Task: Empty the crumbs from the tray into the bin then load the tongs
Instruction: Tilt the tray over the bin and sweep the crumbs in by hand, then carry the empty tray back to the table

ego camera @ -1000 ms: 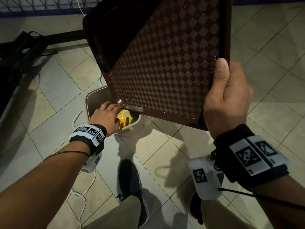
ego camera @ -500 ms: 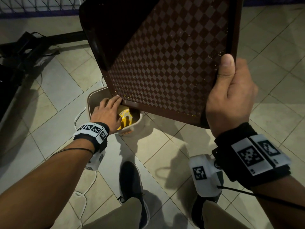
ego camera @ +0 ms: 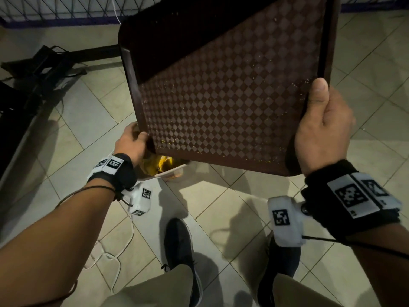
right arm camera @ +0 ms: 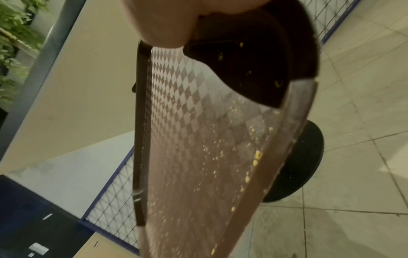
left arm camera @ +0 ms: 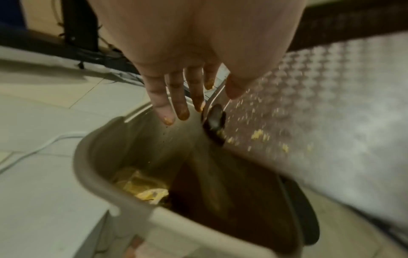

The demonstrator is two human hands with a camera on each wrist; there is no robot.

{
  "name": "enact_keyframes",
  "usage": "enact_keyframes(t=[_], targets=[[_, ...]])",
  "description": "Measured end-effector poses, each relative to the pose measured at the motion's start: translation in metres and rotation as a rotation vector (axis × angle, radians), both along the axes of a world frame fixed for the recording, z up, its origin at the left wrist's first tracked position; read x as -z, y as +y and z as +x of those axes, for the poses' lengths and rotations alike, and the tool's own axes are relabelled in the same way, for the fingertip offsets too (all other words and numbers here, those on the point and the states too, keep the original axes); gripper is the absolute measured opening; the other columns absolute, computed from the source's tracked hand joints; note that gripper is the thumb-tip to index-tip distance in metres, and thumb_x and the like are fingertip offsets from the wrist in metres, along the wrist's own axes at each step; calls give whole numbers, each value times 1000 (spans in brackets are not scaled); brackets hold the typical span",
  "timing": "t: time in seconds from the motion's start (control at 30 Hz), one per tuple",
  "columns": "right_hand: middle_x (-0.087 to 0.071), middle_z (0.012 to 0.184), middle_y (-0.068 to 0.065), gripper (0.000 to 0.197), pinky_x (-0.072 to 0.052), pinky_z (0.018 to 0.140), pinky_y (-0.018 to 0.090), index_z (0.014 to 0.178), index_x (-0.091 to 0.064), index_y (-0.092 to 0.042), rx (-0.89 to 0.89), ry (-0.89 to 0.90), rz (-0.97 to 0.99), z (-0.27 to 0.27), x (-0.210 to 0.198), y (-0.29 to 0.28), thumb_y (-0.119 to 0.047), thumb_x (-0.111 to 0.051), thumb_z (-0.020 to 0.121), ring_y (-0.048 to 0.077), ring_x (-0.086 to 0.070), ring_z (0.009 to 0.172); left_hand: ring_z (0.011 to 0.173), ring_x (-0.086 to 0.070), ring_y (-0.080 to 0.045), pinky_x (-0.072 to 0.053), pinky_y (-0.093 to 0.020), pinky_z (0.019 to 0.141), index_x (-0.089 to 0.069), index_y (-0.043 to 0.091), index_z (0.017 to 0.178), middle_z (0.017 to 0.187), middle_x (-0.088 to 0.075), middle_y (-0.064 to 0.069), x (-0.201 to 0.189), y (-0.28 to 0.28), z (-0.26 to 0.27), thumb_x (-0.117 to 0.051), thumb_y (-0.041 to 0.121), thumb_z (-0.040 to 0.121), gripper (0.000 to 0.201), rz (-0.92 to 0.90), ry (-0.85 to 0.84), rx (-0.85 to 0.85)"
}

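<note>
A brown checkered tray (ego camera: 232, 96) hangs tilted, its lower left corner over a beige bin (ego camera: 170, 170) on the floor. My right hand (ego camera: 321, 129) grips the tray's lower right corner, thumb pressed on the inner face. My left hand (ego camera: 130, 140) is at the lower left corner, above the bin's mouth. In the left wrist view its fingers (left arm camera: 167, 104) are straight, with yellow crumbs on the tips, beside the tray (left arm camera: 331, 104). Crumbs (left arm camera: 260, 136) cling near that corner and along the rim (right arm camera: 256, 157). Yellow scraps (left arm camera: 143, 190) lie inside the bin (left arm camera: 92, 174). No tongs are in view.
My two dark shoes (ego camera: 179, 247) stand on the tiled floor just behind the bin. A white cable (ego camera: 115, 258) trails on the left. A black stand (ego camera: 44, 69) lies at far left, a wire fence (ego camera: 66, 7) at the back, a black round base (right arm camera: 304, 165) beyond the tray.
My left hand has come up from the bin's mouth to the tray's lower left corner. The tray has shifted slightly while my right hand keeps its grip.
</note>
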State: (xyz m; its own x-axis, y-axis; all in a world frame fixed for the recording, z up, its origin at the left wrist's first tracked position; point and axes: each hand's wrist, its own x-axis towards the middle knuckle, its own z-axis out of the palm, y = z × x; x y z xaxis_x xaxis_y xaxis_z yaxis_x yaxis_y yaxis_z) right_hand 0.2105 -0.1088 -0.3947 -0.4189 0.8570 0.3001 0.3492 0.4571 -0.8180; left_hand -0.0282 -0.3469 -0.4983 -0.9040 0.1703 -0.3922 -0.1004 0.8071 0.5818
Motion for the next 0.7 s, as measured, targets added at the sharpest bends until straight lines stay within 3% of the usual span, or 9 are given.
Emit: enact_keyframes(t=[0.17, 0.27, 0.33, 0.4, 0.47, 0.53, 0.6, 0.67, 0.7], targets=[[-38, 60, 0, 50, -26, 45, 12, 66, -42, -4, 12, -75, -108, 16, 5, 17, -35, -34, 105, 11, -30, 53, 108, -62, -24, -48, -40, 97, -51, 31, 133, 126, -64, 0, -23, -2, -3, -49, 33, 96, 37, 179, -36, -51], [-45, 61, 3, 52, -28, 43, 14, 61, -43, -9, 46, -133, -217, 31, 10, 19, -37, -35, 104, 13, -40, 55, 110, -63, -23, -48, -44, 101, -50, 35, 131, 124, -65, 1, -36, -6, 10, -47, 26, 98, 35, 221, -23, -44], [-54, 75, 7, 47, -30, 47, 19, 76, -55, -6, 68, -167, -289, 42, 11, 19, -38, -35, 104, 19, -49, 71, 110, -62, -21, -47, -44, 102, -50, 37, 131, 123, -65, 3, -41, -10, 21, -47, 24, 98, 35, 210, 0, -10], [-57, 93, 4, 41, -33, 60, 22, 102, -60, -7, 71, -212, -355, 52, 11, 17, -39, -34, 103, 17, -50, 85, 110, -60, -19, -45, -41, 102, -52, 33, 130, 123, -64, 4, -44, -15, 32, -50, 22, 98, 34, 168, 28, 28], [-52, 101, 3, 37, -31, 73, 22, 121, -51, -10, 75, -269, -416, 60, 11, 18, -38, -34, 103, 17, -48, 91, 109, -58, -19, -45, -39, 100, -55, 28, 129, 121, -63, 3, -44, -17, 41, -52, 21, 98, 32, 150, 44, 46], [-48, 101, 5, 38, -30, 76, 27, 129, -42, -11, 87, -327, -454, 65, 16, 20, -37, -35, 103, 19, -44, 90, 106, -59, -21, -46, -39, 97, -57, 28, 125, 113, -63, 4, -42, -19, 48, -55, 21, 97, 30, 137, 56, 62], [-50, 96, 5, 36, -30, 74, 27, 128, -39, -9, 95, -358, -460, 70, 26, 23, -35, -37, 103, 21, -44, 85, 100, -61, -22, -48, -38, 94, -58, 29, 120, 102, -63, 8, -36, -20, 50, -58, 21, 95, 26, 128, 67, 79], [-50, 78, -1, 28, -30, 60, 28, 121, -39, -8, 99, -365, -432, 73, 39, 27, -30, -40, 102, 23, -46, 71, 95, -63, -20, -50, -37, 91, -58, 30, 118, 99, -64, 8, -27, -20, 51, -60, 22, 94, 25, 136, 59, 76], [-47, 74, -5, 24, -30, 54, 28, 118, -39, -9, 105, -371, -422, 75, 44, 30, -27, -42, 102, 17, -45, 64, 93, -63, -18, -50, -36, 89, -57, 29, 118, 100, -64, 8, -23, -20, 52, -60, 22, 94, 26, 141, 62, 85]])
